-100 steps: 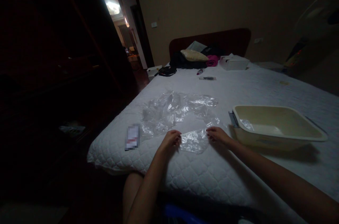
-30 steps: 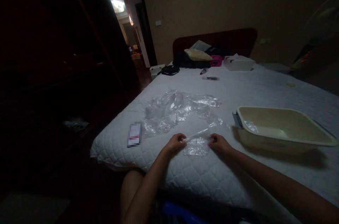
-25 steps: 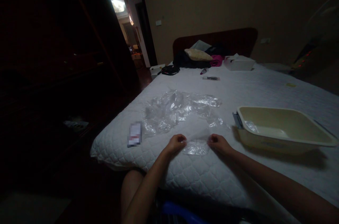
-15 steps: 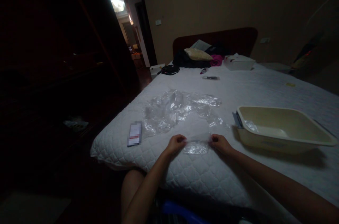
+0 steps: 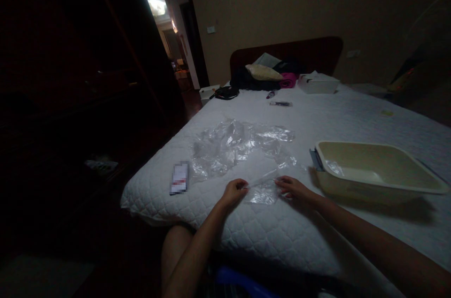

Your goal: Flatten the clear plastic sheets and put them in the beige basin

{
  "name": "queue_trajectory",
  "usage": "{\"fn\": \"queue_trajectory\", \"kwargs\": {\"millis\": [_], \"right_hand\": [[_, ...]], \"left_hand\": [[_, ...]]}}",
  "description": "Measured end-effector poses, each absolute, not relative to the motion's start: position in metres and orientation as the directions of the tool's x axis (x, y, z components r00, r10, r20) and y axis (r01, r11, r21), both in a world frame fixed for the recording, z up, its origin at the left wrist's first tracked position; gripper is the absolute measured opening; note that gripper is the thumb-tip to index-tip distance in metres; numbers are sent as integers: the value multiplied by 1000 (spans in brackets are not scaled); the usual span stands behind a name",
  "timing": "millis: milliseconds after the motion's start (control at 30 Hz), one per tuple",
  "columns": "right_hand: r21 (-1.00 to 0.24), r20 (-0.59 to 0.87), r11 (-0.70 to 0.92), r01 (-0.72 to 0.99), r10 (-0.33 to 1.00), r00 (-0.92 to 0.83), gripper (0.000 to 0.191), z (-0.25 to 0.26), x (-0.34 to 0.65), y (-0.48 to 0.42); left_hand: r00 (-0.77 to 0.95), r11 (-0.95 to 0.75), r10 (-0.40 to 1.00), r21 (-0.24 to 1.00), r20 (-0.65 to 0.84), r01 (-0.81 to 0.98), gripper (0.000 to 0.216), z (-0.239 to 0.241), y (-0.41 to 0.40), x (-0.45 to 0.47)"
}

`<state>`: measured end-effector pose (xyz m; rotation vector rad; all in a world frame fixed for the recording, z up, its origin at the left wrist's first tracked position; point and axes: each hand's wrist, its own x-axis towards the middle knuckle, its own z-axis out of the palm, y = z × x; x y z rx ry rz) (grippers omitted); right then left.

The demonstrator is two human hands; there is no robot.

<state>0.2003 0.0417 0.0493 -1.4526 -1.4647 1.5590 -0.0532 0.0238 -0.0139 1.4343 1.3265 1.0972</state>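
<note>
Clear, thin plastic, crinkled and shiny, makes up the small bag (image 5: pixel 262 191) that lies flat on the white quilted bed cover (image 5: pixel 282 237), just left of the cream basin (image 5: pixel 373 186). The bag is soft and roughly rectangular, and a narrow strip along its top is creased upward. The left hand (image 5: pixel 234 191), on the side of the bag away from the basin, is curled, with its fingertips (image 5: pixel 243 186) pinched on that end. The right hand (image 5: pixel 293 188) sits between the bag and the basin, its fingers (image 5: pixel 282 179) stretched out and resting on the bag's near-basin edge; in the dim light I cannot tell whether they grip it or only press it down. The basin is rigid, smooth and rectangular with rounded corners and a wide rim, and a scrap of clear film (image 5: pixel 330 167) lies inside its left end. A loose heap of crumpled plastic (image 5: pixel 229 145) spreads farther left of the basin and a little beyond the hands, apart from the bag. A flat printed packet (image 5: pixel 179 178) lies left again, near the rounded mattress edge. Bare quilt stays open on the nearer side of the basin, around both forearms.
</note>
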Motion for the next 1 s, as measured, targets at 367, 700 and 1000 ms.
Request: {"fn": "queue_trajectory", "kwargs": {"millis": [367,700,1000], "right_hand": [[-973,-47,5,232,975,-218,19,38,188,39],[-744,184,372,554,913,-365,6,41,204,28],[-514,117,564,647,793,-598,21,51,211,8]], "left_hand": [[45,-107,994,955,99,278,27,-13,22,-52],[17,-162,985,885,172,437,12,-4,12,-56],[273,-467,882,636,385,614,17,8,-7,-58]]}}
